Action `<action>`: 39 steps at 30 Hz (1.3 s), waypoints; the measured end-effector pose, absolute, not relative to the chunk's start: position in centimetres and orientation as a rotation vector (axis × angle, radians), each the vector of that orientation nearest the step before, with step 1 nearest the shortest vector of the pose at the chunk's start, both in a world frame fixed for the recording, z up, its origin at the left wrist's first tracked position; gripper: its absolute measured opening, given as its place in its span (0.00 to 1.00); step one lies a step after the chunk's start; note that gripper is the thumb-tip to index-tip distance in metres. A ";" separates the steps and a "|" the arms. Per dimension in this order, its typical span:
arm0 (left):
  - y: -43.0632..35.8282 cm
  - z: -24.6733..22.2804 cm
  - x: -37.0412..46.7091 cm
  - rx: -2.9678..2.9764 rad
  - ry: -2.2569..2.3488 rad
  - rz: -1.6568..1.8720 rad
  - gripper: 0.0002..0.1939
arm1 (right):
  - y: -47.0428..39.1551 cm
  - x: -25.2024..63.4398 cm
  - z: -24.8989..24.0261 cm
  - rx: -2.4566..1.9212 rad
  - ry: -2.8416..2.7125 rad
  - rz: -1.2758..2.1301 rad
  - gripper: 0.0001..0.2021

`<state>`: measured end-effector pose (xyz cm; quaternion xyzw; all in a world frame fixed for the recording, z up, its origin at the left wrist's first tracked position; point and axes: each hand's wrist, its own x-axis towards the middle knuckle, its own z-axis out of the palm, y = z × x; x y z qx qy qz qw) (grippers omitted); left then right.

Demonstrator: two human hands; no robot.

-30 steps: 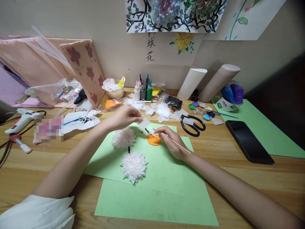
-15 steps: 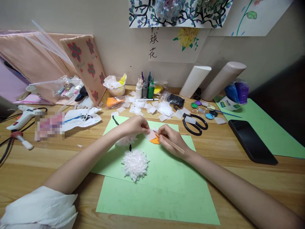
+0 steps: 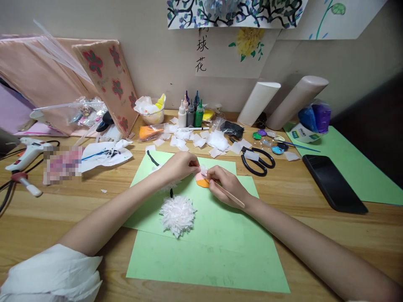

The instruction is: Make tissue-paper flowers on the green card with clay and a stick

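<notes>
My left hand (image 3: 181,167) is closed in a pinch at a thin white tissue paper piece (image 3: 200,176), which lies over part of an orange clay patch (image 3: 202,183). In my right hand (image 3: 227,184) is a slender pale stick (image 3: 233,197), its tip at the paper near my left fingertips. Both hands are over a green paper sheet (image 3: 220,235). A fluffy white tissue paper flower (image 3: 178,215) sits below them on the sheet. A second white flower (image 3: 170,186) is partly hidden under my left wrist.
Behind the sheet lie loose tissue squares (image 3: 218,141), black-handled scissors (image 3: 258,161) and paint bottles (image 3: 190,114). A phone (image 3: 333,183) rests at the right. A glue gun (image 3: 30,155) lies at the left, near a blurred pink item (image 3: 63,165).
The tissue square between my hands looks smaller and drawn in toward the stick's tip, exposing the orange clay differently. My hands have barely moved; the view has shifted slightly.
</notes>
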<state>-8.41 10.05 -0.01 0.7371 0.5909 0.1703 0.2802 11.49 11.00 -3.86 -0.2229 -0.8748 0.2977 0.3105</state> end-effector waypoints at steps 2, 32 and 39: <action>10.1 -0.1 -8.4 1.979 1.583 0.455 0.07 | 11.0 11.4 -3.7 -0.636 -2.326 0.816 0.07; 10.1 0.1 -8.0 1.948 1.608 0.400 0.09 | 10.9 10.9 -3.5 -0.727 -2.366 0.894 0.06; 10.0 0.3 -7.9 1.948 1.620 0.388 0.09 | 10.9 11.0 -3.2 -0.757 -2.344 0.937 0.05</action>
